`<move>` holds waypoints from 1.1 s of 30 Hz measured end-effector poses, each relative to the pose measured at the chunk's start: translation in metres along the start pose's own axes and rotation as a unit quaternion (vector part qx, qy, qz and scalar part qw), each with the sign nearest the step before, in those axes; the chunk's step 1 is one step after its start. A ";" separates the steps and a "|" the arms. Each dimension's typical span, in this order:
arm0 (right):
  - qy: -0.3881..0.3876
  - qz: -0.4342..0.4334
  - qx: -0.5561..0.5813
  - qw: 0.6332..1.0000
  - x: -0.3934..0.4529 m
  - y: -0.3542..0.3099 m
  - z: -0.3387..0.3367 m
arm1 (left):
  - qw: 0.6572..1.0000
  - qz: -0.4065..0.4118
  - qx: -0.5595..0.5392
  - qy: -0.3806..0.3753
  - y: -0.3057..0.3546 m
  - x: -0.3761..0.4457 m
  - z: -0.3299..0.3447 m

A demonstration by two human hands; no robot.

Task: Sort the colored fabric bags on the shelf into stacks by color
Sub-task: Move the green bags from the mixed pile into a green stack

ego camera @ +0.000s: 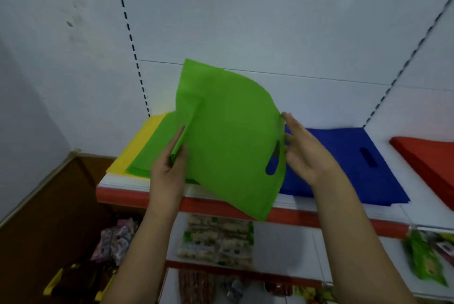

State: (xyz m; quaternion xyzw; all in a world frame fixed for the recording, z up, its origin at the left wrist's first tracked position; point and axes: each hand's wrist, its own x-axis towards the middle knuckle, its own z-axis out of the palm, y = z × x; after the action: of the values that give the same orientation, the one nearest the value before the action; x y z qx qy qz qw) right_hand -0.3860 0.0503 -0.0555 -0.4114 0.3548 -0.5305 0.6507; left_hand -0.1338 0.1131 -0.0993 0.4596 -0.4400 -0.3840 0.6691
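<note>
White shelving panels filled the upper frame, and below them the top shelf [147, 184], edged in red, ran across the middle of the picture. You held a green bag [231, 141] up at frame centre, tilted, its lower corner hanging past the shelf edge and its cut-out handle slot facing right. Your left hand [169, 168] pinched the bag's left edge, thumb in front and fingers hidden behind the fabric. Your right hand [304, 154] met the right edge with fingers fairly straight, only the tips touching near the slot; whether they truly gripped it could not be told.

Under the lifted bag, left of centre, lay a green stack [149, 154] on top of a yellow bag [134, 149]. A blue stack [348, 161] sat to the right, and a red stack [427, 156] at the far right edge. Packaged snacks [218, 240] lay on the lower shelf.

Several things could have gone wrong from there. With the right side barely held, the limp fabric could have slipped and folded on itself, or dropped off the front edge onto the snacks. Laid down crooked, it would have overhung the blue stack. And because green rested on yellow, pressing or sliding it could have dragged the yellow bag out of place.
</note>
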 end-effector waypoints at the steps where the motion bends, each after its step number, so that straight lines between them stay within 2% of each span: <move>1: 0.021 0.018 0.046 0.999 -0.009 -0.004 -0.009 | 0.999 -0.021 -0.046 -0.002 -0.001 -0.001 0.006; 4: 0.117 -0.002 0.080 0.990 -0.033 -0.008 -0.040 | 0.992 -0.062 -0.106 -0.020 -0.005 -0.010 0.025; 8: 0.262 -0.084 0.018 0.961 -0.077 -0.022 -0.086 | 0.992 -0.069 -0.064 -0.080 -0.003 -0.032 0.061; 11: 0.337 -0.133 -0.043 0.931 -0.120 -0.040 -0.126 | 0.991 -0.044 -0.028 -0.120 0.000 -0.057 0.102; 15: 0.401 -0.172 -0.108 0.893 -0.183 -0.068 -0.189 | 0.985 -0.003 0.038 -0.166 -0.007 -0.087 0.171; 18: 0.451 -0.188 -0.115 0.865 -0.239 -0.094 -0.242 | 0.976 -0.011 0.065 -0.208 -0.014 -0.120 0.235; 25: 0.558 -0.188 -0.189 0.786 -0.371 -0.169 -0.393 | 0.953 -0.021 0.057 -0.297 -0.026 -0.229 0.411; 33: 0.613 -0.180 -0.190 0.746 -0.450 -0.215 -0.549 | 0.918 -0.017 0.072 -0.390 -0.041 -0.310 0.569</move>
State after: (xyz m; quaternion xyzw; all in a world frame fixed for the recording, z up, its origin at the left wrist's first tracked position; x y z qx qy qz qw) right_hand -1.0485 0.3841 -0.0734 -0.1691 0.6899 -0.6976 0.0942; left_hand -0.7727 0.2282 -0.1037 0.3277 -0.6849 -0.5116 0.4023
